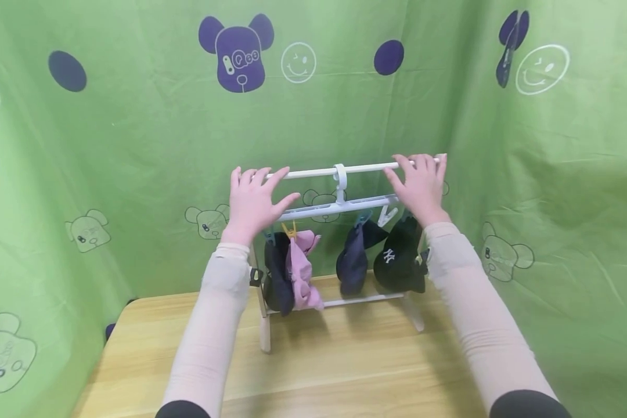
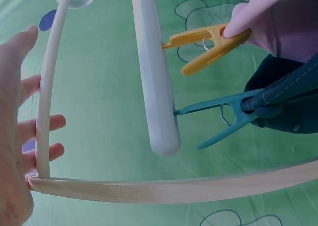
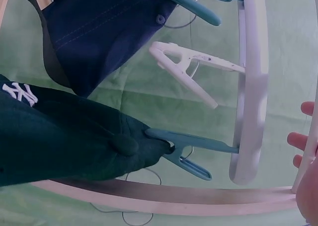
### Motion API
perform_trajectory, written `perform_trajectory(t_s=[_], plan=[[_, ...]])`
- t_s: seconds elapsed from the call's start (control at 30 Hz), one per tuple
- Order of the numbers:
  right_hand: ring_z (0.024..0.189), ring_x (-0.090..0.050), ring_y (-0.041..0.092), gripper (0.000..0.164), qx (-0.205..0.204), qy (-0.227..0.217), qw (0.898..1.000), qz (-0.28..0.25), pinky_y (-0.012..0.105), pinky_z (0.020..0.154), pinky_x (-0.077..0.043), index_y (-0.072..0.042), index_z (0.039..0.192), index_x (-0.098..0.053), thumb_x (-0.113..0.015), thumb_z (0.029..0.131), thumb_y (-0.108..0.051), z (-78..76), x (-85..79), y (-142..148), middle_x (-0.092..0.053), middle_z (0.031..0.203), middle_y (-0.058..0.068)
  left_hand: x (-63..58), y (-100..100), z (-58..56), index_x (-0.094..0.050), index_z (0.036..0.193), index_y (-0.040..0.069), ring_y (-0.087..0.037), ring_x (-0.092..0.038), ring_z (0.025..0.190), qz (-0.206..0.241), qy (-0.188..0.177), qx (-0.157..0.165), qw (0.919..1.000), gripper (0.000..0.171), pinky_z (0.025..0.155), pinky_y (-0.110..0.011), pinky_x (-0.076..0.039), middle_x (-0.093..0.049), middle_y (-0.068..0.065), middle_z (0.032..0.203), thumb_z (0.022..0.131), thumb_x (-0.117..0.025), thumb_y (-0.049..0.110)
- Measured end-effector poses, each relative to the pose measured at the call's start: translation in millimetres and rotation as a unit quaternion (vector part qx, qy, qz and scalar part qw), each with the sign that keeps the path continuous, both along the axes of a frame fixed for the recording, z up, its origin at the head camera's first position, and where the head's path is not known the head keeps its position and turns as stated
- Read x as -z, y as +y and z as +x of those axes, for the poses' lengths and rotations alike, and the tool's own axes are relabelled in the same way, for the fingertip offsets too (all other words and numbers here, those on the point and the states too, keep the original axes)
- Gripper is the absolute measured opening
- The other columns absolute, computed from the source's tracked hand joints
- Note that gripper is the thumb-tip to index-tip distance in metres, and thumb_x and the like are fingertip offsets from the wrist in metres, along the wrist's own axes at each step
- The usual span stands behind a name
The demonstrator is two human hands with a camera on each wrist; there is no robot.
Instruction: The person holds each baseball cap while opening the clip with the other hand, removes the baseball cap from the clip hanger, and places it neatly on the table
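Observation:
My left hand [image 1: 253,203] rests on the left end of a white rail [image 1: 313,173], fingers spread across it and thumb held away. At the rail's right end my right hand [image 1: 420,188] touches it with extended fingers. Between them a white clip hanger [image 1: 339,206] hangs by its hook. A teal clip [image 2: 233,112] holds a dark cap [image 1: 277,278]; a yellow clip [image 2: 213,42] holds a pink cap [image 1: 304,273]. Farther right hang a navy cap [image 1: 352,261] and a black cap [image 1: 397,261] with white letters. A white clip [image 3: 186,62] between these two holds nothing.
The rack's wooden side pieces [image 2: 149,190] curve down to feet [image 1: 265,334] on a wood-grain table [image 1: 324,371]. A lower white bar [image 1: 366,300] joins the sides. Green printed curtain [image 1: 136,145] encloses the back and both sides.

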State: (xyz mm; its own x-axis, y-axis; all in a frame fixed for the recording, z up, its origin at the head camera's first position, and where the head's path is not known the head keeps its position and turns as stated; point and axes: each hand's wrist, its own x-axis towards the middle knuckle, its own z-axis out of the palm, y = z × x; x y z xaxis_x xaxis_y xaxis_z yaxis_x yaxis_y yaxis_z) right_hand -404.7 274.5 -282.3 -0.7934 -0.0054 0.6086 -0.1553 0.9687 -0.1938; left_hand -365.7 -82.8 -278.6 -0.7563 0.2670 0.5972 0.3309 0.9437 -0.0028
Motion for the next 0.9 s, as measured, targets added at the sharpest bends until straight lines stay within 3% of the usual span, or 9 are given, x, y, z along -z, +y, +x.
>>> perform_trajectory(t_s=[0.9], plan=[[0.139, -0.032, 0.036, 0.07, -0.004, 0.007, 1.0, 0.0, 0.057, 0.119, 0.016, -0.026, 0.144, -0.044, -0.022, 0.095, -0.07, -8.0, 5.3, -56.1, -0.048, 0.14, 0.016, -1.3, -56.8, 10.3, -0.039, 0.146, 0.04, -0.033, -0.045, 0.132, 0.014, 0.0, -0.001, 0.9999, 0.069, 0.119, -0.057, -0.012, -0.052, -0.007, 0.144, 0.088, -0.04, 0.076]])
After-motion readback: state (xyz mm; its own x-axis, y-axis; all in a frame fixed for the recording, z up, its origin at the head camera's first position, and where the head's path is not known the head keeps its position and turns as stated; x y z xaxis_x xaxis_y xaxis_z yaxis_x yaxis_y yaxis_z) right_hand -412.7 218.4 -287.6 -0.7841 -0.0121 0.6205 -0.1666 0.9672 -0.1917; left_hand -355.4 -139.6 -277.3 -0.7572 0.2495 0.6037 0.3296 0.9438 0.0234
